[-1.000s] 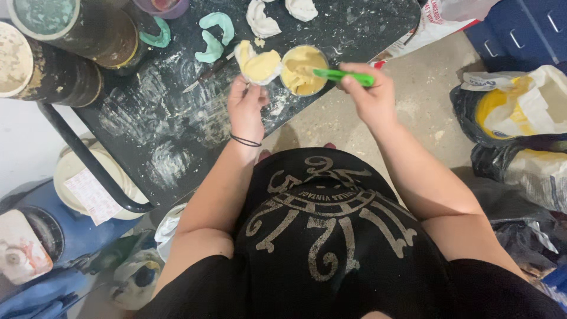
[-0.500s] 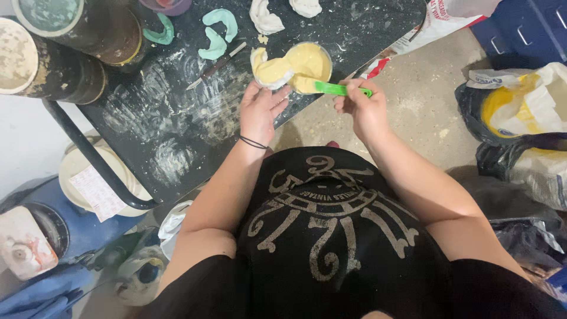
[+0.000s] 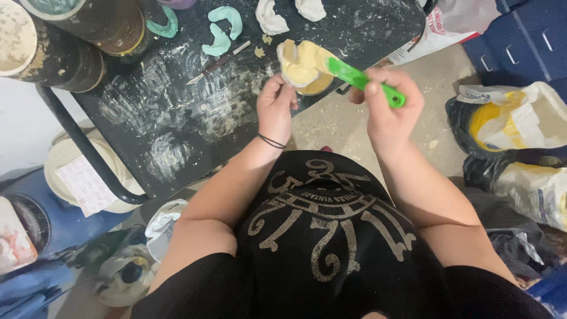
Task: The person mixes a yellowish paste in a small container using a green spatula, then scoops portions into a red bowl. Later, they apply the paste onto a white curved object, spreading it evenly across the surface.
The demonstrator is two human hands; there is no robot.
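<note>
My left hand (image 3: 276, 110) holds a white mould (image 3: 297, 64) heaped with pale yellow paste, raised just above a small round bowl (image 3: 319, 84) of the same paste at the edge of the black table (image 3: 165, 130). My right hand (image 3: 387, 106) grips a green spatula (image 3: 364, 81) by its handle. The spatula's blade rests on the paste in the mould. The bowl is mostly hidden behind the mould and spatula.
Mint green curved casts (image 3: 221, 29) and white casts (image 3: 271, 18) lie at the table's far side, with a thin knife (image 3: 218, 61) beside them. Large dirty buckets (image 3: 77, 29) stand at the far left. Plastic bags (image 3: 514, 124) sit on the floor to the right.
The spatula came out of the bowl and now lies on the mould. The mould moved right, over the bowl. My right hand rose and tilted the handle outward.
</note>
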